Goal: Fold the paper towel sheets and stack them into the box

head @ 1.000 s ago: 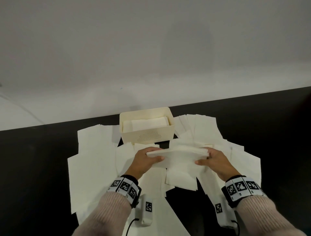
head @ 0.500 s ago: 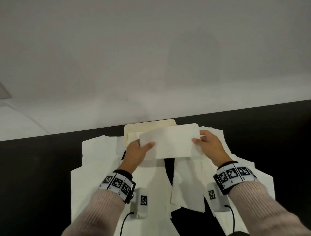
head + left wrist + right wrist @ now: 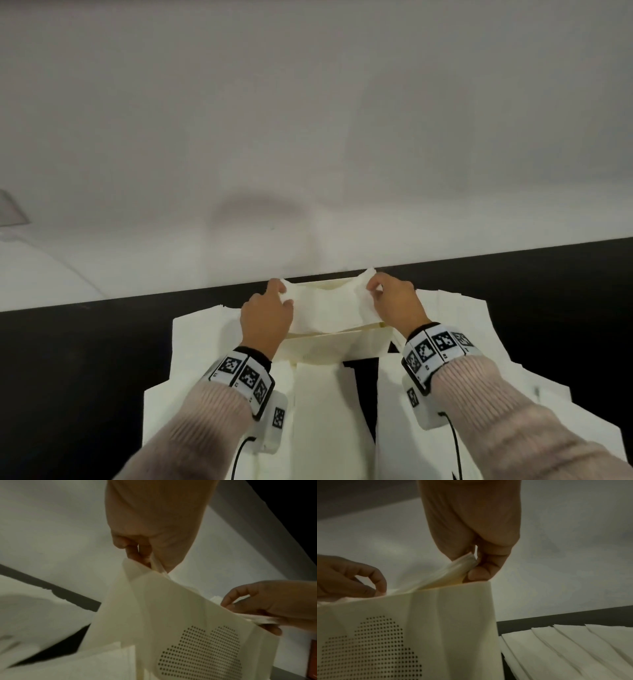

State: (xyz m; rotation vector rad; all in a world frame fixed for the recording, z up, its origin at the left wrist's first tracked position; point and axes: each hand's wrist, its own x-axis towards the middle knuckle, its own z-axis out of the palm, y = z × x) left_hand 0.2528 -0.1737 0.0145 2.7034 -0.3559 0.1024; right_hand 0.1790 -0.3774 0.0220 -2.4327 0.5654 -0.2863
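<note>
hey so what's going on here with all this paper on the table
A person is packing paper towels into a cream box at the far edge of a dark table. The left hand and right hand each pinch one end of a folded paper towel and hold it over the box opening, its middle sagging inside. It is not yet let go. Many unfolded sheets lie spread around the box, waiting to be folded.

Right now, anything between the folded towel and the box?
Nothing visible. The folded towel is pinched at its ends by the left hand and right hand, right over the open box, sagging into it. Contents below are hidden.
</note>
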